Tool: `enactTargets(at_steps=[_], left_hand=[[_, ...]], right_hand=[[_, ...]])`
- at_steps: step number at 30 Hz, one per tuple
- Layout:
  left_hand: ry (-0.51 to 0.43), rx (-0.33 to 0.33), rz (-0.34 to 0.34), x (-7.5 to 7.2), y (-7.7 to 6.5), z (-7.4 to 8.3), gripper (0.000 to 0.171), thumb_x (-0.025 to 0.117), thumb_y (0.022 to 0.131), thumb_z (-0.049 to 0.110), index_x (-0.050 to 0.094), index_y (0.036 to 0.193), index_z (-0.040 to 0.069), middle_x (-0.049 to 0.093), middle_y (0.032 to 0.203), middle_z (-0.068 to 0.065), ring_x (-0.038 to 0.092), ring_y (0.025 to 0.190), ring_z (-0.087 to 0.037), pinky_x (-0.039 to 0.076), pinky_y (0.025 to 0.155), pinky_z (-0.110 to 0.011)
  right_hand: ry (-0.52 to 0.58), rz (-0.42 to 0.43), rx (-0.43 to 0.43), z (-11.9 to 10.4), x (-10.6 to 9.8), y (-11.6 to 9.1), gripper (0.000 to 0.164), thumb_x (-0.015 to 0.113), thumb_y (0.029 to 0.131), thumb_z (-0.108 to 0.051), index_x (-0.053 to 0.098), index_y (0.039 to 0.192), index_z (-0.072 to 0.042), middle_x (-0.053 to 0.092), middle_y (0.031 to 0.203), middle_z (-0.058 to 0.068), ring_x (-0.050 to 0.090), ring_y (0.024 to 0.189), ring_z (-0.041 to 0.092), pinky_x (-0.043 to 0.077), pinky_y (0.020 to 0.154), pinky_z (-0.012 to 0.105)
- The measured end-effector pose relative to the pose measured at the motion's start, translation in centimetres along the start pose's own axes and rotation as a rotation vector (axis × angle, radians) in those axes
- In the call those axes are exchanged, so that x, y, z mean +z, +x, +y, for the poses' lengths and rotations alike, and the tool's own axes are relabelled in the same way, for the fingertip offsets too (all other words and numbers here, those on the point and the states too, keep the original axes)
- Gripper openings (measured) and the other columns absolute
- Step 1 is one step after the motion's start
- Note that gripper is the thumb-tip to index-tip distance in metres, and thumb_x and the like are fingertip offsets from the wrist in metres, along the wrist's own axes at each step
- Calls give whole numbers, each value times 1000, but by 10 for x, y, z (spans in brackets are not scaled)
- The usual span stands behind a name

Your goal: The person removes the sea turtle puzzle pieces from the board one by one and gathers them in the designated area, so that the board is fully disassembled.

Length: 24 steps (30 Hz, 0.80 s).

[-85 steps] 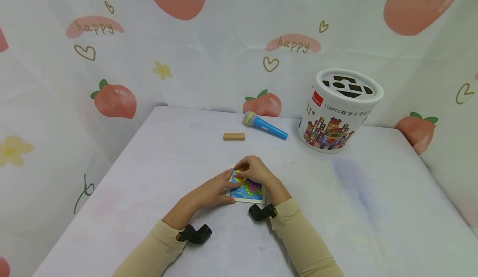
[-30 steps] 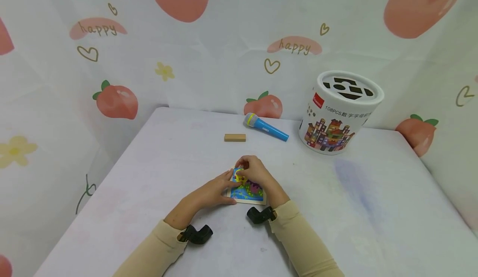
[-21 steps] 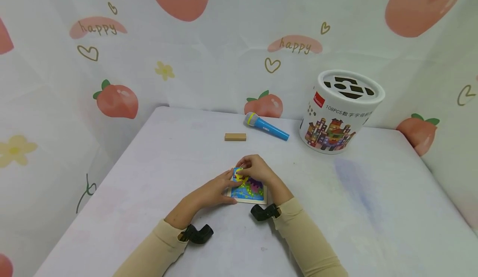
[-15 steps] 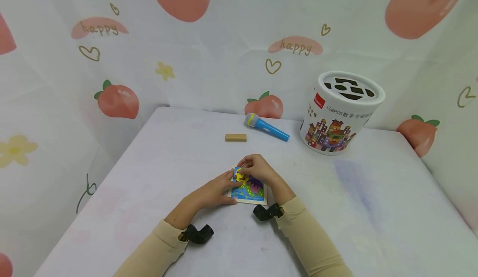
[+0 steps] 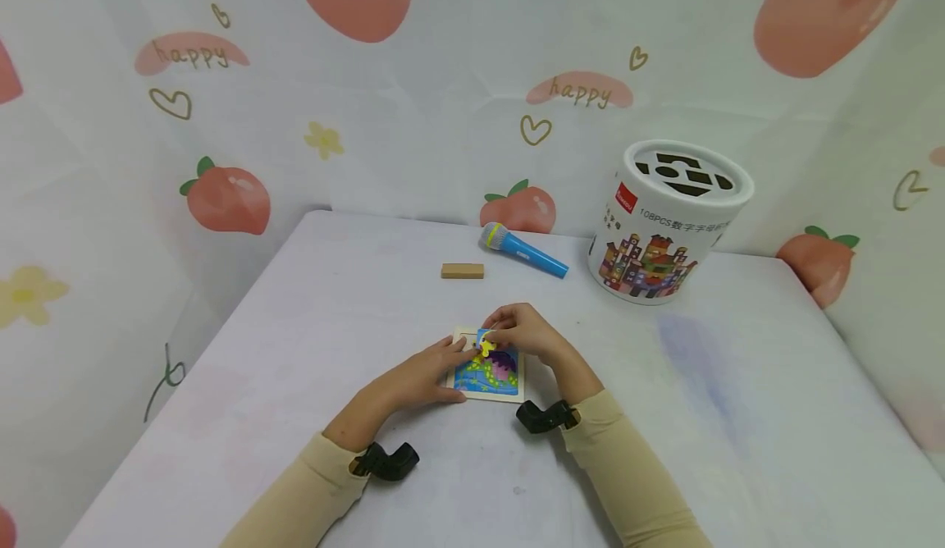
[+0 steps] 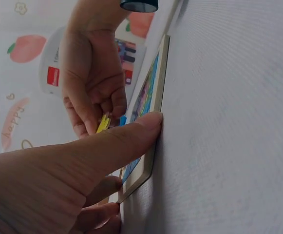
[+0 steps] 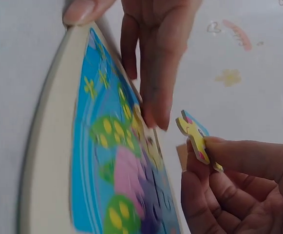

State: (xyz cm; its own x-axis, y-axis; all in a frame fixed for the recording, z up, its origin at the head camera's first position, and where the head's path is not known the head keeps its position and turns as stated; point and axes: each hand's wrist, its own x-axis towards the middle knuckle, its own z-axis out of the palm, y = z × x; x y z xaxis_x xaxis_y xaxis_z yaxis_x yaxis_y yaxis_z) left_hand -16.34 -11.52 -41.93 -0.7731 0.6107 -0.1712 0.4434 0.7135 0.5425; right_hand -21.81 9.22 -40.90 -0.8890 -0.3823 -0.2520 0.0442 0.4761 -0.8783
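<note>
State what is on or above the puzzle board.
The left hand rests along the left side of the puzzle board, partly over its picture; the right hand pinches a yellow piece above it. Whatever the left hand covers cannot be seen.

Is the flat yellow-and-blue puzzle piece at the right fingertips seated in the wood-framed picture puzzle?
No, the right wrist view shows the piece pinched in the right hand, apart from the puzzle.
</note>
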Motion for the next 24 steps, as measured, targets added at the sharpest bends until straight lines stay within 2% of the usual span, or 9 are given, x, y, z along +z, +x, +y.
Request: enactTargets(at_steps=[8,24], left_hand=[[31,8,13,1,-1,1,60,69,83,31,50,136,10,29,151,-16,20,141,-37,27,111,-50],[46,19,25,2,-3,2,60,70,82,29,50,135,9,30,151,-16,20,141,-38,27,111,-50]], right_hand=[[-9,20,24,13,-17,-7,22,64,87,-12,64,104,3,66,81,5,58,68,10,53,67,23],[5,82,70,31,-49,-18,25,64,88,-14,62,106,3,63,80,1,55,70,10,52,68,22]])
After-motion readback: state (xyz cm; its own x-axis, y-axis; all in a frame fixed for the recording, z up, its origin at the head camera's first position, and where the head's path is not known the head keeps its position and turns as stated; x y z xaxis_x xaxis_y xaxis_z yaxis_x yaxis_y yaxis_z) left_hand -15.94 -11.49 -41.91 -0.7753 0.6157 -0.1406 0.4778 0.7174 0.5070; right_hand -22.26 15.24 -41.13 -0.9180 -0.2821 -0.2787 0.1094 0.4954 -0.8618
